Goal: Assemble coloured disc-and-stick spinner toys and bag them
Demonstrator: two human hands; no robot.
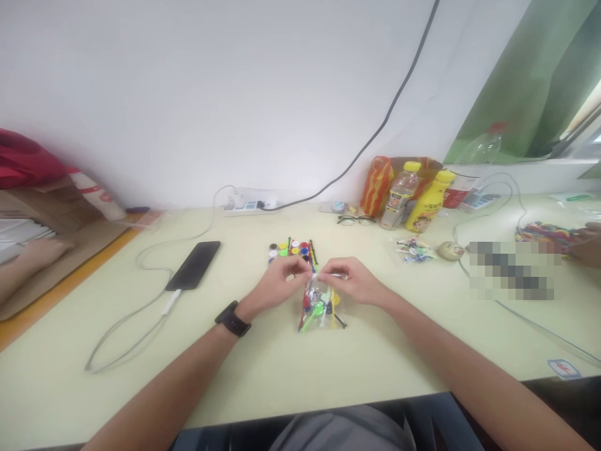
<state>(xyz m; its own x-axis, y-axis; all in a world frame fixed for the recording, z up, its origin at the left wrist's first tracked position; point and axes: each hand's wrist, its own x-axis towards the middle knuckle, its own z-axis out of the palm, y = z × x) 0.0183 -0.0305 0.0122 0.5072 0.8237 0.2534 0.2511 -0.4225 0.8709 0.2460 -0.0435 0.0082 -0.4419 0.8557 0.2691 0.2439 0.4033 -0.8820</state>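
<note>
A small see-through plastic bag (323, 307) holds several coloured plastic pieces, among them red, green, yellow, white and dark ones with thin stems. My left hand (286, 279) pinches the bag's top edge at its left side. At the right side of that same edge, the thumb and fingers of my right hand (352, 280) are closed on the bag. Just beyond my hands lie rows of small coloured discs (295, 245) with thin coloured sticks (313, 252) among them, partly hidden by my fingers. A black watch (233, 319) is on my left wrist.
A phone (193, 266) on a cable lies left. Behind are a power strip (251, 205), glasses (355, 220) and two bottles (399, 197). Another filled bag (413, 250) and a round object (451, 250) sit right. Other people's hands show at left (44, 254) and right (589, 244).
</note>
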